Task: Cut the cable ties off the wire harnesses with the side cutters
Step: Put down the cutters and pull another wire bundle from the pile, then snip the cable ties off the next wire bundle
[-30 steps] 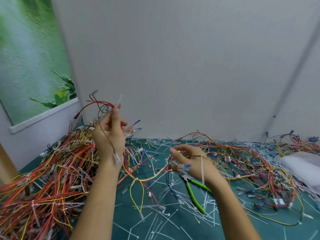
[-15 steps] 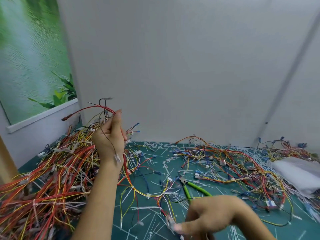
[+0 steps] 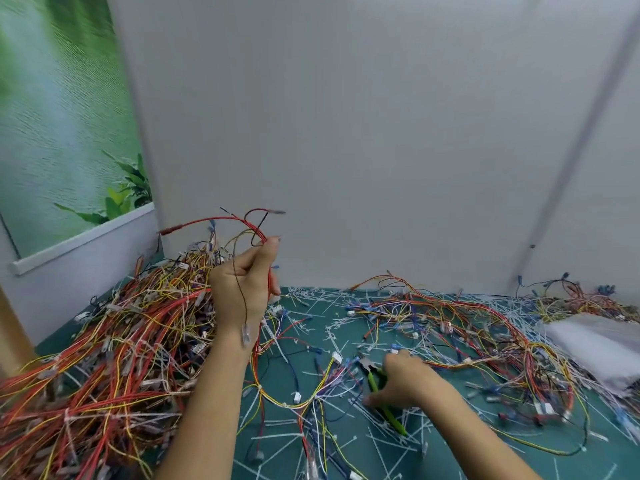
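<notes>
One wire harness (image 3: 242,220) in left hand (image 3: 242,289)

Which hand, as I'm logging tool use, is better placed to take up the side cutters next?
Right. The right hand is down on the green-handled side cutters, touching them; the left hand is raised, gripping a wire harness.

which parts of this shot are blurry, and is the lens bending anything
Head view: the right hand at the side cutters and the white bundle at the right edge are smeared; the left hand holding a wire harness is sharper. Head view, edges: the wall seam bows slightly, a wide-angle effect. Light is soft, no hard shadows.
</notes>
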`<move>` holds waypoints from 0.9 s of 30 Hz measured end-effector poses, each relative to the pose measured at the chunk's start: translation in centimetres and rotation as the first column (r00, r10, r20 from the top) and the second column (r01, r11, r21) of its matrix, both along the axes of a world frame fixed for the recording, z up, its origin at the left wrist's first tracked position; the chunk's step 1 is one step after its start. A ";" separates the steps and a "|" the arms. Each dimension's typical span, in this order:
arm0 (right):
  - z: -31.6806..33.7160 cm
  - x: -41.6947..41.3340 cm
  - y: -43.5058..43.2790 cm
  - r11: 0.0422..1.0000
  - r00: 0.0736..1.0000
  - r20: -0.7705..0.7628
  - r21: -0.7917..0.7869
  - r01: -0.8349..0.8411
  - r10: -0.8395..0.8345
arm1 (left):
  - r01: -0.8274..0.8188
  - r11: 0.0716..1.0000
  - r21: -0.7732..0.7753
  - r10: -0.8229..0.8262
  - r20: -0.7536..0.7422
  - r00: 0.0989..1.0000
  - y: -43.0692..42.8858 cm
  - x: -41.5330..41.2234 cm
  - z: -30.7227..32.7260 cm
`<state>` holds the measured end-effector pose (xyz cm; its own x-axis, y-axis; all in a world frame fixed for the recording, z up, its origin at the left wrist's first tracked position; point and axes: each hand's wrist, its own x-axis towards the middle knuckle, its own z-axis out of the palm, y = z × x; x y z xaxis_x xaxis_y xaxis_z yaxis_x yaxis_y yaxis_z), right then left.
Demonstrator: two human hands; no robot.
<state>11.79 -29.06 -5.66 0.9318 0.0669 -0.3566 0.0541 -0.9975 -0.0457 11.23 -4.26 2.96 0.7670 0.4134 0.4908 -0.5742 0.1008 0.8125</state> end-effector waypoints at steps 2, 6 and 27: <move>-0.4 0.4 -0.1 1.000 1.000 0.029 0.000 -0.009 0.009 | 0.030 1.000 0.000 -0.030 0.014 0.999 -0.2 -0.1 0.1; 0.3 0.9 -0.8 0.996 0.999 -0.038 0.093 0.010 -0.006 | 0.064 0.998 0.028 -0.064 0.000 0.998 -0.5 -0.2 0.1; 8.7 -0.3 2.8 -0.509 0.935 -0.236 0.789 0.344 0.266 | -0.147 0.908 0.392 0.195 -0.086 0.977 -0.8 1.1 -1.0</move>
<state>11.47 -26.21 3.04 0.8621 0.5055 0.0350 -0.2969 0.5599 -0.7735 12.37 -5.02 2.00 0.7643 0.3433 0.5458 -0.4505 -0.3214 0.8329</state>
